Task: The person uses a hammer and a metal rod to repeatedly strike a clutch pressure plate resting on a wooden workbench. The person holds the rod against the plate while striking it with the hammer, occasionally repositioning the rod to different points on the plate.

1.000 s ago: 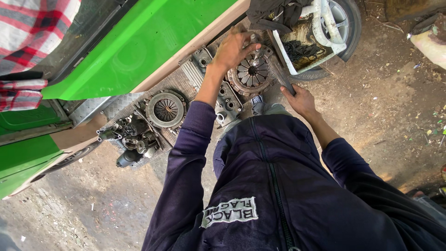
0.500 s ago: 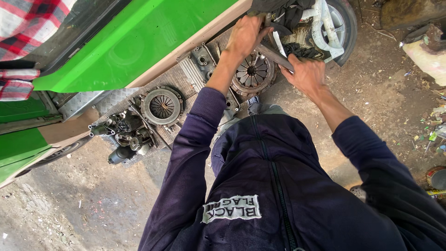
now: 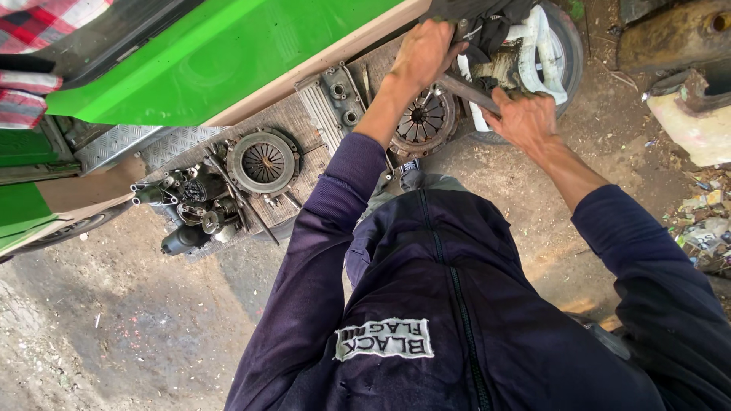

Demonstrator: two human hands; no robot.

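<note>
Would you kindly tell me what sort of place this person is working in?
Probably an outdoor roadside vehicle repair spot: round metal clutch plates lie on a chequered metal deck beside a bright green vehicle body, over bare dirt ground.

Rusty metal clutch plate (image 3: 423, 122), glossy panel (image 3: 205, 61)

Left hand (image 3: 421, 52) is gripping dark engine parts just above the rusty clutch plate (image 3: 423, 122). Right hand (image 3: 524, 118) is closing around a metal bar (image 3: 466, 91) just right of that plate. A second clutch plate (image 3: 263, 162) is lying well left of it, on the metal sheet (image 3: 293, 122).
</note>
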